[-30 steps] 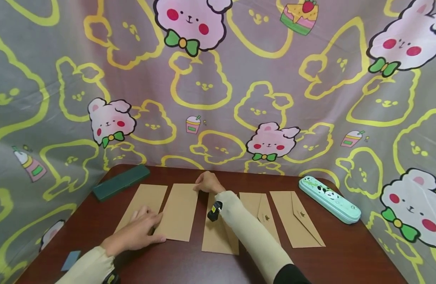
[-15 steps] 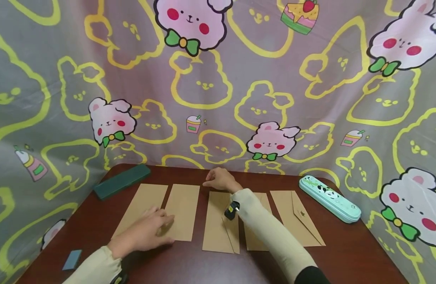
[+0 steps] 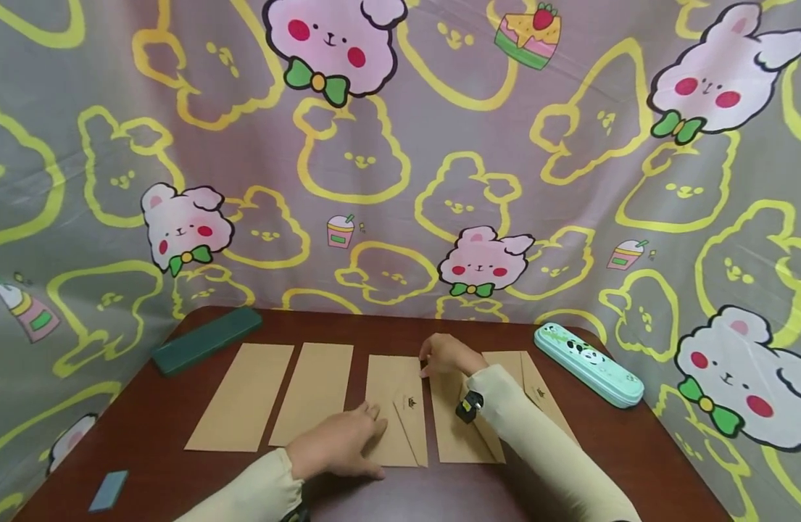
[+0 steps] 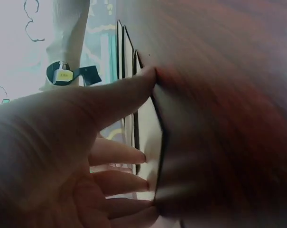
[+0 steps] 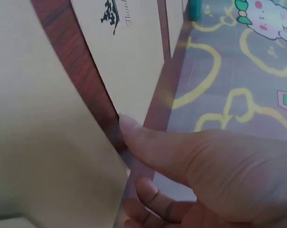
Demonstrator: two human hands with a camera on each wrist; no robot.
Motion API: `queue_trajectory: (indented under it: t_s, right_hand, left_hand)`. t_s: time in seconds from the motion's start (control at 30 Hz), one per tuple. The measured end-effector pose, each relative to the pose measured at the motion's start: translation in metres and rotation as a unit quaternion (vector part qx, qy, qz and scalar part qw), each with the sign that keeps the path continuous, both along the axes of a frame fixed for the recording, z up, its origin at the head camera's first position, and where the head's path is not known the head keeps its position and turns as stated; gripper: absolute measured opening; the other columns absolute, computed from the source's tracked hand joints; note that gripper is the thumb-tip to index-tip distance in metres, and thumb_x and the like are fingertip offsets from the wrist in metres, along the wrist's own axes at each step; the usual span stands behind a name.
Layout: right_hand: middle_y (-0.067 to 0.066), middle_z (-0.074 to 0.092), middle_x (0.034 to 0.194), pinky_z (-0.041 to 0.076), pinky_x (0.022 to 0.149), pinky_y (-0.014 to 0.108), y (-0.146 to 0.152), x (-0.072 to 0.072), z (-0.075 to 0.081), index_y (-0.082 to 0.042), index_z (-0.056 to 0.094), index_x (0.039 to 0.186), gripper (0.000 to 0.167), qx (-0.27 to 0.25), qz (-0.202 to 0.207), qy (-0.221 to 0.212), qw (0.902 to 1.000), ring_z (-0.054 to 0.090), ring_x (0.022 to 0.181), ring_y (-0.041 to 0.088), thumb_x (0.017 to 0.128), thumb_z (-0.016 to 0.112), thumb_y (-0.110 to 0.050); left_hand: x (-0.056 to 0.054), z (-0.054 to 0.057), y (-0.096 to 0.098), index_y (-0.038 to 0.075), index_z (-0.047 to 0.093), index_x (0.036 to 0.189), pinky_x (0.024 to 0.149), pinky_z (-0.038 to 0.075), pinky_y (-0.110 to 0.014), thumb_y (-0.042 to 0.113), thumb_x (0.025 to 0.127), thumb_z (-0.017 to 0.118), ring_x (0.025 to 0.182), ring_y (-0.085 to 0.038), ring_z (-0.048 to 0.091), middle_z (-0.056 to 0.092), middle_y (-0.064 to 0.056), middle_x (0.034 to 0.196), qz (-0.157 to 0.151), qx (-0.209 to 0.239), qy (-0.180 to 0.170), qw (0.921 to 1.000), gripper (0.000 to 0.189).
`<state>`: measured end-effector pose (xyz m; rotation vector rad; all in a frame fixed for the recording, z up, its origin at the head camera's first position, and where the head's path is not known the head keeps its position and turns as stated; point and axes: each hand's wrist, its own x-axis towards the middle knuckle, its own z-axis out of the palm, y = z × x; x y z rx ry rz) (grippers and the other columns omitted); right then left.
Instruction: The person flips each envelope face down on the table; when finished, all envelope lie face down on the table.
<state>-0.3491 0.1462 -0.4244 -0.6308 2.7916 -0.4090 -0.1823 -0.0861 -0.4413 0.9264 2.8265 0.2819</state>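
Observation:
Several brown paper envelopes lie in a row. My left hand is over the lower left part of the middle envelope. In the left wrist view its thumb lies at the near edge, and the spread fingers touch the paper. My right hand is at the far end of the gap between this envelope and the one to its right. In the right wrist view the thumb tip touches the middle envelope's far corner, with the other fingers loosely bent below.
Two plain envelopes lie to the left; the rightmost envelope is partly behind the right arm. A dark green case sits back left, a mint panda pencil case back right. A small blue-grey block lies front left. A patterned curtain hangs behind.
Both hands have moved right, the left from the two plain envelopes to the middle one, the right to its far right corner. The view has turned slightly right.

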Motion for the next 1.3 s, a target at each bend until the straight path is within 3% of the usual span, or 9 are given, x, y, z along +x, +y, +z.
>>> queue_trajectory:
  t_s: [0.2,0.3,0.4,0.53,0.7,0.83,0.93,1.1,1.3]
  right_hand:
    - [0.008,0.073,0.11,0.055,0.095,0.042,-0.008,-0.004,-0.002,-0.007,0.075,0.113,0.025,-0.027,0.011,0.001,0.9996,0.066,0.105,0.023,0.089,0.08,-0.01]
    - [0.007,0.071,0.106,0.055,0.089,0.038,-0.01,-0.008,-0.004,-0.007,0.074,0.106,0.014,-0.035,0.014,-0.011,0.9992,0.063,0.097,0.019,0.094,0.07,-0.001]
    - [0.005,0.067,0.1,0.051,0.083,0.034,-0.009,-0.013,-0.005,-0.008,0.071,0.101,0.019,-0.031,0.017,-0.012,0.9993,0.057,0.089,0.017,0.095,0.059,0.005]
    - [0.004,0.067,0.096,0.051,0.081,0.032,0.001,-0.02,-0.006,-0.009,0.07,0.098,0.02,-0.083,0.052,0.006,0.9951,0.059,0.088,0.015,0.09,0.062,0.008]
    - [0.005,0.077,0.106,0.056,0.084,0.03,0.019,-0.028,-0.008,-0.012,0.078,0.105,0.024,-0.173,0.143,0.019,0.9743,0.068,0.096,0.018,0.09,0.072,0.005]
    - [0.003,0.076,0.12,0.056,0.095,0.034,0.027,-0.029,-0.006,-0.018,0.08,0.112,0.023,-0.223,0.135,-0.011,0.9655,0.068,0.112,0.017,0.094,0.072,-0.005]
    - [0.01,0.072,0.13,0.054,0.103,0.039,0.027,-0.029,-0.001,-0.014,0.076,0.121,0.023,-0.271,0.125,-0.053,0.953,0.066,0.122,0.019,0.099,0.069,-0.014]
    - [0.024,0.064,0.138,0.058,0.097,0.041,0.016,-0.027,0.003,-0.008,0.068,0.13,0.031,-0.347,0.126,-0.114,0.9222,0.069,0.114,0.021,0.105,0.06,-0.023]
    - [0.028,0.063,0.136,0.059,0.093,0.048,-0.002,-0.023,0.002,-0.009,0.066,0.132,0.033,-0.378,0.104,-0.116,0.9128,0.071,0.106,0.024,0.106,0.058,-0.028]
  left_hand:
    - [0.0,0.003,0.005,0.002,0.064,0.137,0.111,0.048,-0.052,0.048,0.084,0.081,0.138,-0.044,0.054,0.054,-0.028,0.149,0.003,-0.013,0.015,0.9998,0.072]
    - [0.0,0.003,0.005,0.002,0.065,0.136,0.111,0.047,-0.051,0.047,0.084,0.081,0.137,-0.043,0.055,0.056,-0.027,0.147,-0.002,-0.017,0.021,0.9996,0.07]
    - [0.0,0.002,0.004,0.002,0.065,0.136,0.113,0.046,-0.05,0.046,0.085,0.08,0.138,-0.042,0.054,0.056,-0.026,0.147,-0.002,-0.016,0.02,0.9997,0.069]
    - [0.0,0.001,0.003,0.0,0.062,0.139,0.114,0.044,-0.049,0.046,0.086,0.079,0.14,-0.041,0.053,0.055,-0.026,0.149,-0.005,-0.011,0.014,0.9998,0.072]
    - [-0.001,0.0,0.0,-0.003,0.051,0.148,0.114,0.045,-0.049,0.046,0.085,0.081,0.141,-0.041,0.052,0.047,-0.028,0.155,-0.003,0.003,-0.007,1.0,0.086]
    - [-0.002,0.001,-0.004,-0.002,0.042,0.154,0.112,0.046,-0.048,0.049,0.083,0.082,0.14,-0.039,0.053,0.04,-0.028,0.159,0.002,0.029,-0.039,0.9988,0.096]
    - [-0.005,0.003,-0.006,-0.003,0.037,0.157,0.11,0.049,-0.042,0.047,0.085,0.082,0.136,-0.03,0.058,0.047,-0.023,0.157,-0.009,0.06,-0.06,0.9963,0.098]
    - [-0.009,0.006,-0.006,-0.002,0.031,0.159,0.099,0.054,-0.031,0.044,0.089,0.079,0.119,-0.01,0.064,0.061,-0.014,0.145,-0.028,0.103,-0.083,0.9908,0.097]
    - [-0.003,0.008,0.001,-0.002,0.028,0.16,0.108,0.051,-0.038,0.042,0.094,0.073,0.132,-0.019,0.06,0.057,-0.016,0.15,-0.035,0.125,-0.089,0.9875,0.092]
